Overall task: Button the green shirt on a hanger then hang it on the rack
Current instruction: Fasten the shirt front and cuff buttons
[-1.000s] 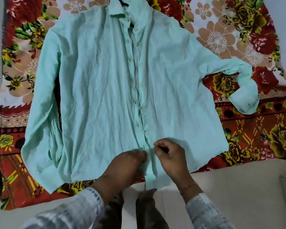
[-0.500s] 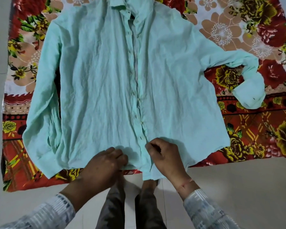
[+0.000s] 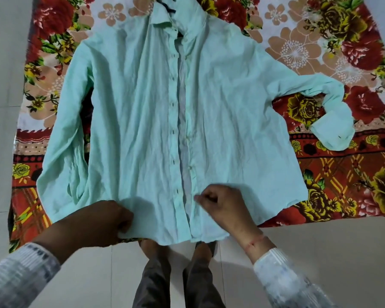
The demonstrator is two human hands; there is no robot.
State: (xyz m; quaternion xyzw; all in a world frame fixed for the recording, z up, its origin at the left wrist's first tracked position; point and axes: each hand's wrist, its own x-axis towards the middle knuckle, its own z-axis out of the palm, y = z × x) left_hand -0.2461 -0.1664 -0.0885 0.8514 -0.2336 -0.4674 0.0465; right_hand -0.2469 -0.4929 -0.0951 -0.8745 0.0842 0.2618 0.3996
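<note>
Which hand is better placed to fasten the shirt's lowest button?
Probably the right hand: it pinches the button edge of the shirt near the hem. The left hand grips the hem away from the buttonholes.

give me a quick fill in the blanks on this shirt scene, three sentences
1. The green shirt lies spread front up on a ____ blanket.
2. The left hand grips the shirt's bottom ____.
3. The right hand pinches the front edge that carries the ____.

Missing words: floral; hem; buttons
</note>
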